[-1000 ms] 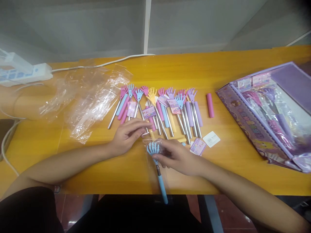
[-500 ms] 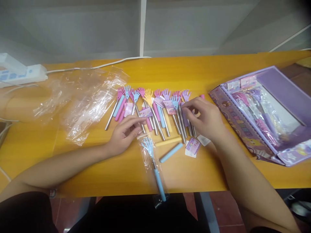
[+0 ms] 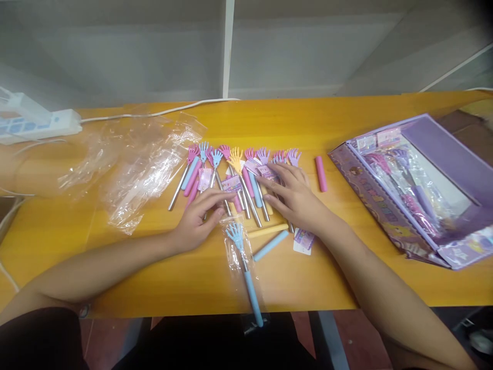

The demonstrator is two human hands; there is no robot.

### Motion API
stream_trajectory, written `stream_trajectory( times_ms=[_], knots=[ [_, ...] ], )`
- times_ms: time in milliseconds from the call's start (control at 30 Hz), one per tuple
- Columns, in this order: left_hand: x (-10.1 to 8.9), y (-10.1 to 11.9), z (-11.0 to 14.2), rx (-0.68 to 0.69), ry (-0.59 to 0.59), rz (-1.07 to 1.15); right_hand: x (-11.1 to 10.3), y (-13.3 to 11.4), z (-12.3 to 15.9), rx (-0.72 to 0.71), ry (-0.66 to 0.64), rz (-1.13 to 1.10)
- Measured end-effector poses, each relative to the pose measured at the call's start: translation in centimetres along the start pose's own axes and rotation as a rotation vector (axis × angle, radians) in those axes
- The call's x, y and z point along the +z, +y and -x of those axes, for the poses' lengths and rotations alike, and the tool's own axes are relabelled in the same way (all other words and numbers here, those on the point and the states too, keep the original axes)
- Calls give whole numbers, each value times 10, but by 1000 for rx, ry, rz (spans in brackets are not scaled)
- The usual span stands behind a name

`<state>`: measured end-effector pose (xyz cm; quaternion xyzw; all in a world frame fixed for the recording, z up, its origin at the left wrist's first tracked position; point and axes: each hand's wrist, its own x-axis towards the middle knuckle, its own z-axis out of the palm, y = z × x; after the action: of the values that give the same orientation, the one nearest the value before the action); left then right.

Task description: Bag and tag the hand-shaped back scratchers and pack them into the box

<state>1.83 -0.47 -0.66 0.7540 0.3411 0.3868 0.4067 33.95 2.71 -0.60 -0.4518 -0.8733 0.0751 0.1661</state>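
Several small back scratchers lie in a row mid-table, with hand-shaped heads and metal rods, among them a yellow one (image 3: 236,161) and a light blue one (image 3: 217,157). Over the row's right part, my right hand (image 3: 296,198) has its fingers spread beside a printed card (image 3: 266,172), hiding some rods. My left hand (image 3: 198,218) rests lower left, its index finger stretched near a purple card (image 3: 231,184) and its thumb apart. Just below it, a light blue back scratcher (image 3: 252,298) lies in a clear bag, its handle end past the table edge.
Crumpled clear bags (image 3: 134,180) cover the left side. A purple display box (image 3: 385,205) holding bagged back scratchers stands at right. Loose tubes lie about: pink (image 3: 321,174), light blue (image 3: 270,245), yellow (image 3: 269,230). A power strip (image 3: 42,126) sits far left.
My right hand has moved left over the row and spread its fingers, uncovering the pink tube at right. My left hand stays nearly in place.
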Motion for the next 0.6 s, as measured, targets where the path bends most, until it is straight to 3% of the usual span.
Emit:
stream_trajectory(
  times_ms=[200,600],
  knots=[
    [0,1,-1,15,2,-12,0,1,0,8,5,-31],
    [0,5,-3,18,10,-9,-6,-3,-3,88,197,47]
  ],
)
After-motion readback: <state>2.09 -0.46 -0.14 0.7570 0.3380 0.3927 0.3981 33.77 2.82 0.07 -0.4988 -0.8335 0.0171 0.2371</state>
